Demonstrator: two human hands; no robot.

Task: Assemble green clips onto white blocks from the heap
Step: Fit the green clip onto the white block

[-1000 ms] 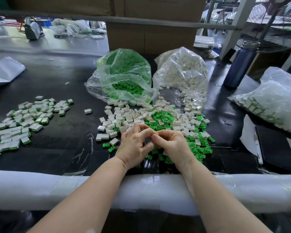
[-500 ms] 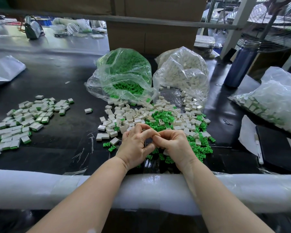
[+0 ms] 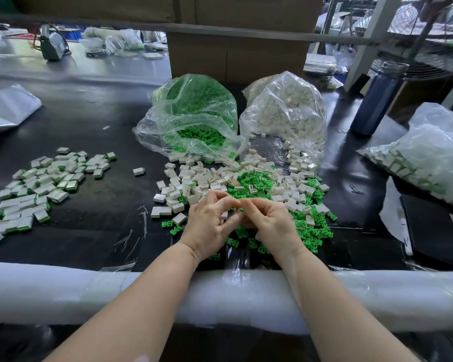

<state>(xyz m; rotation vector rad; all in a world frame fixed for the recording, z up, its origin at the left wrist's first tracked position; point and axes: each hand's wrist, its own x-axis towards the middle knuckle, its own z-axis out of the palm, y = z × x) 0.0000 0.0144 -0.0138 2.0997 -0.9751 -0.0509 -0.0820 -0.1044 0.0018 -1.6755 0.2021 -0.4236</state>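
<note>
A heap of loose white blocks and green clips lies mid-table on the black surface. Just in front of it my left hand and my right hand meet fingertip to fingertip, both with curled fingers. A small white block shows inside my left hand's fingers. A sliver of green clip shows at my right hand's fingertips; most of both parts is hidden. Assembled white-and-green pieces are spread at the left.
An open bag of green clips and a bag of white blocks stand behind the heap. At the right are a bag of assembled pieces, a blue bottle and a black notebook. White foam padding covers the near edge.
Both hands stay in the same place in front of the heap. The fingers have shifted slightly, and the white block now shows between my left hand's fingers.
</note>
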